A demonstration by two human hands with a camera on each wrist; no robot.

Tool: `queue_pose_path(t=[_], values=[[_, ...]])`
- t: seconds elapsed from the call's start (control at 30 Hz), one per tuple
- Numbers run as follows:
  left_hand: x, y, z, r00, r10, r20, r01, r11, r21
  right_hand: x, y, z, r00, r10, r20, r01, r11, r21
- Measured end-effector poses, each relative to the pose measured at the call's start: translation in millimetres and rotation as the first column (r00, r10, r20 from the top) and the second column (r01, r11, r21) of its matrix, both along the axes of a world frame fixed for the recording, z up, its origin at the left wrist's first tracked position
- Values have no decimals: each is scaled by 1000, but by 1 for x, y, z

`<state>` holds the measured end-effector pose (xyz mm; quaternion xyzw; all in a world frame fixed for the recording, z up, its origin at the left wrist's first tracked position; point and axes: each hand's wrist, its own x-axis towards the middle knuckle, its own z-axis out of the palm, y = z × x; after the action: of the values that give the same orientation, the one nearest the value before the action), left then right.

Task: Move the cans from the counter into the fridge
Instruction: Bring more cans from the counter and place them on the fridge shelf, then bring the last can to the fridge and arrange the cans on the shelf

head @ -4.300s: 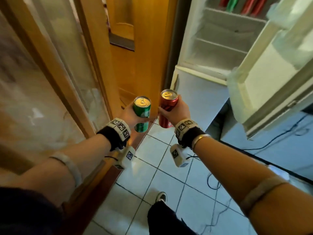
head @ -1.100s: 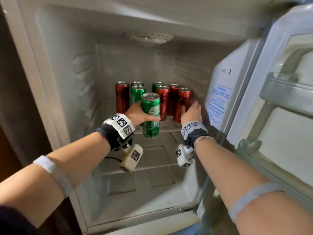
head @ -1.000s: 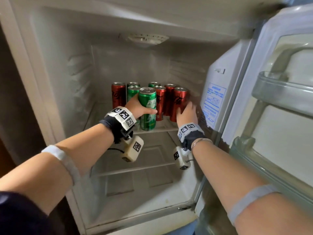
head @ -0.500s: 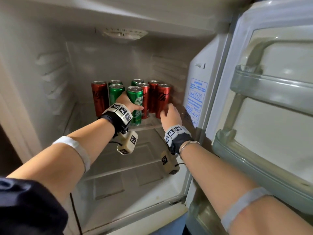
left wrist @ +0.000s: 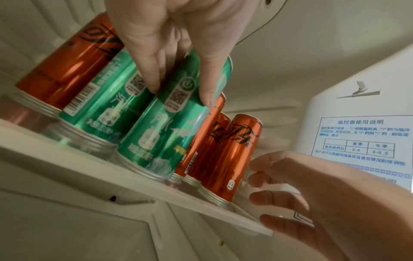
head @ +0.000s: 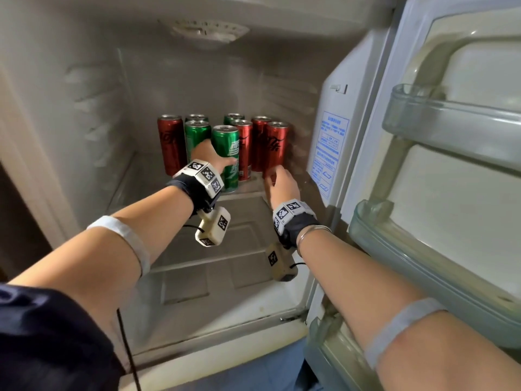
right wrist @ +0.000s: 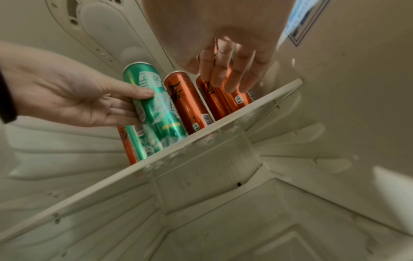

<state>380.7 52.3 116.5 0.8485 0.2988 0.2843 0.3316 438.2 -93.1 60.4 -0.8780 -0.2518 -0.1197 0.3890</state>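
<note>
Green aluminium can (head: pixel 225 158) — upright at the front edge of the glass fridge shelf (head: pixel 248 190) — is gripped by the left hand (head: pixel 210 158); the right hand (head: pixel 282 183), fingers loosely spread, is held just beside a red aluminium can (head: pixel 275 148).

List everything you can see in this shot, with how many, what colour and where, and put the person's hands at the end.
red cans: four, red, upright on the glass shelf, one at the left end and three at the right
green cans: four, green, upright on the same shelf, two in front and two behind
glass shelf: one, clear, upper part of the fridge
sticker: one, white with blue print, right inner wall
door bins: two, clear, on the open door
left hand: grips the front green can
right hand: open, by the front right red can
</note>
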Motion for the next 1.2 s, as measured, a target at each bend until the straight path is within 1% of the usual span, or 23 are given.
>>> queue_pose_path(t=[0.07, 0.1, 0.13, 0.17, 0.23, 0.27, 0.3, 0.37, 0.4, 0.43, 0.53, 0.6, 0.67, 0.73, 0.87, 1.03, 1.13, 1.2], values=[[-5, -5, -2, 999, 33, 2, -33, 999, 13, -3, 2, -4, 999, 29, -24, -28, 999, 43], [-7, -6, -4, 999, 49, 0, -49, 999, 15, -5, 1, -5, 995, 40, -88, -28, 991, 132], [-9, -7, -6, 998, 62, -4, -62, 998, 13, -8, 1, -5, 995, 25, -100, -8, 986, 164], [-11, -8, -8, 998, 67, -7, -67, 998, 8, -8, -1, -7, 991, -2, -133, 21, 989, 144], [-18, -10, -12, 998, 57, -12, -57, 998, -7, -12, -6, -9, 978, 14, -206, 19, 988, 155], [-22, -10, -14, 999, 48, -10, -48, 999, -17, -14, -6, -9, 978, 23, -206, 12, 986, 167], [-27, -10, -16, 999, 38, -2, -38, 999, -28, -17, -8, -10, 981, 59, -184, -30, 987, 155], [-39, -10, -20, 1000, 17, 23, -16, 998, -54, -21, -10, -13, 992, 106, -70, -104, 994, 31], [-45, -11, -22, 999, 6, 33, -4, 998, -66, -23, -10, -12, 990, 131, -58, -132, 991, -2], [-53, -13, -24, 999, -7, 41, 10, 997, -72, -26, -11, -10, 985, 154, -75, -154, 988, 5], [-81, -20, -33, 997, -37, 61, 41, 997, -71, -43, -5, -6, 982, 182, -49, -183, 983, -12], [-105, -27, -41, 999, -6, 48, 8, 1000, -26, -61, 2, -9, 974, 221, -40, -222, 975, -6], [-135, -32, -52, 998, 41, 37, -42, 999, 1, -86, 6, -15, 958, 285, -36, -285, 958, 12], [-169, -36, -65, 995, 91, 27, -91, 996, -8, -113, 10, -26, 933, 357, -43, -356, 934, 37], [-252, -52, -92, 978, 209, 13, -206, 973, -104, -180, 11, -51, 874, 484, -48, -482, 875, 44], [-364, -97, -119, 952, 304, -16, -303, 939, -165, -279, -2, -79, 787, 615, -47, -615, 788, 27], [-426, -126, -134, 923, 383, -34, -380, 897, -226, -338, -16, -93, 711, 697, -95, -701, 713, -14], [-467, -144, -144, 900, 432, -50, -431, 872, -231, -376, -26, -100, 653, 749, -110, -756, 653, -40]])
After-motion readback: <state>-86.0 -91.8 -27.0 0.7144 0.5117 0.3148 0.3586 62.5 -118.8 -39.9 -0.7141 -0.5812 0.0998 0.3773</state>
